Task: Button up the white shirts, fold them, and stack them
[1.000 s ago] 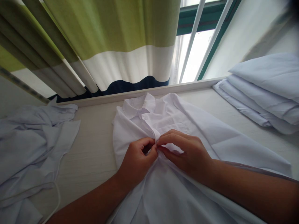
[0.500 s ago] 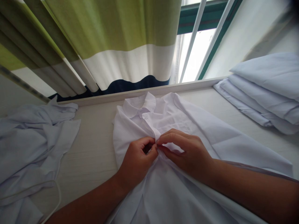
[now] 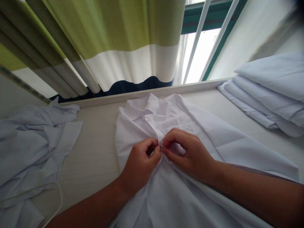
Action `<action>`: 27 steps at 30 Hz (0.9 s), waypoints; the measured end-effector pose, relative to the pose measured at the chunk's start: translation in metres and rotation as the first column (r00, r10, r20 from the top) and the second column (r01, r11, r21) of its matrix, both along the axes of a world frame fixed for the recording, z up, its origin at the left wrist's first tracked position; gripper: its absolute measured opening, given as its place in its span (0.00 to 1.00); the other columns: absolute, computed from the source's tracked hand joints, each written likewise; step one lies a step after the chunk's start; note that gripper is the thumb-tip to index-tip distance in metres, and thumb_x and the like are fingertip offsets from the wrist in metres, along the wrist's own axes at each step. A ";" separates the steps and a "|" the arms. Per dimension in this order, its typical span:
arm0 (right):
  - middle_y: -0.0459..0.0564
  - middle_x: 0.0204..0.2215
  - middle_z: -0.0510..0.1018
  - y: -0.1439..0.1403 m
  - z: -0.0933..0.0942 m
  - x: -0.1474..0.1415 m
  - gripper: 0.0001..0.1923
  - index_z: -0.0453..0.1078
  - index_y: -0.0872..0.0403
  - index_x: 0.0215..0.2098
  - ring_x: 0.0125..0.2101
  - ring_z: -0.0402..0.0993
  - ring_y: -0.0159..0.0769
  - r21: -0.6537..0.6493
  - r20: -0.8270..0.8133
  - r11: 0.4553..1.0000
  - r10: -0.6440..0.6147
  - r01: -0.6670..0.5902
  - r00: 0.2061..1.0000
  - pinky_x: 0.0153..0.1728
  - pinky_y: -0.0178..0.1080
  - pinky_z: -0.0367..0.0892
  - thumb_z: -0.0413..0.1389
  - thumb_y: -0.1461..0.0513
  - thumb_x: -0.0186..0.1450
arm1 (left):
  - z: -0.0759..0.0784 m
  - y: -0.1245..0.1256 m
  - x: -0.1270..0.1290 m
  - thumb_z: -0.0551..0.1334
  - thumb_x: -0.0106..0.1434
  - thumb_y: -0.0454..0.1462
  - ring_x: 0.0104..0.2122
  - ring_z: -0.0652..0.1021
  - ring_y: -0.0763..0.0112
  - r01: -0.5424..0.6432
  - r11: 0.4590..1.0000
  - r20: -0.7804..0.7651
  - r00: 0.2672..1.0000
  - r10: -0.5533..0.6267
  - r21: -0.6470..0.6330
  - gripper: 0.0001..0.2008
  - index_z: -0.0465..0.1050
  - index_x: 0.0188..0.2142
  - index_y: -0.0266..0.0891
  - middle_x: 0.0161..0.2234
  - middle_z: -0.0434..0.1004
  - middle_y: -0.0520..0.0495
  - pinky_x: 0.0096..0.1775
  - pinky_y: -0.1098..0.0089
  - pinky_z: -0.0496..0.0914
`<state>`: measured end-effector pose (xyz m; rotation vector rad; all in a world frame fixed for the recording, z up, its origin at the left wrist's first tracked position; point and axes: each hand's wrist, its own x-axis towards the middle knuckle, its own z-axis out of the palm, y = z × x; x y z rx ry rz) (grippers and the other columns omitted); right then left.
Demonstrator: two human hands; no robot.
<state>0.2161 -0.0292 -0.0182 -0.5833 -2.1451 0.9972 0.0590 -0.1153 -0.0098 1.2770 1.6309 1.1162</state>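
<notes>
A white collared shirt (image 3: 201, 126) lies face up in front of me, its collar toward the window and one sleeve spread to the right. My left hand (image 3: 143, 163) pinches the front placket between thumb and curled fingers. Opposite it, my right hand (image 3: 190, 152) grips the same strip of cloth with thumb and fingertips, and the two sets of fingertips almost meet. Any button between them is hidden by my fingers. Above my hands the upper placket stands a little open below the collar.
Crumpled white garments (image 3: 30, 148) lie at the left, with a thin white cord (image 3: 60, 196) by them. Folded white clothes (image 3: 270, 91) are stacked at the right. Behind the pale wooden surface (image 3: 97, 142) and its raised edge hang a striped curtain (image 3: 133, 28) and window bars.
My right fingers have curled more and drawn slightly closer at the placket. The left hand keeps its pinch, and the shirt lies almost as before.
</notes>
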 end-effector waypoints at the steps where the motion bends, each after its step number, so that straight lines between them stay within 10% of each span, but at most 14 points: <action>1: 0.46 0.30 0.75 0.000 0.000 0.000 0.07 0.70 0.52 0.32 0.30 0.70 0.34 -0.009 0.015 1.000 -0.003 0.003 1.000 0.33 0.37 0.67 0.60 0.69 0.59 | 0.000 0.000 0.000 0.59 0.64 0.37 0.27 0.66 0.73 -0.001 1.000 -0.001 1.000 0.001 -0.001 0.08 0.69 0.29 0.38 0.26 0.67 0.53 0.30 0.74 0.63; 27: 0.41 0.25 0.72 -0.001 0.000 -0.002 0.04 0.68 0.53 0.31 0.26 0.66 0.28 -0.112 0.120 0.994 -0.007 0.020 0.993 0.29 0.33 0.61 0.58 0.68 0.61 | -0.001 -0.001 0.000 0.56 0.70 0.38 0.27 0.64 0.75 0.051 0.999 -0.058 0.997 -0.052 -0.013 0.10 0.66 0.31 0.39 0.26 0.64 0.56 0.29 0.73 0.60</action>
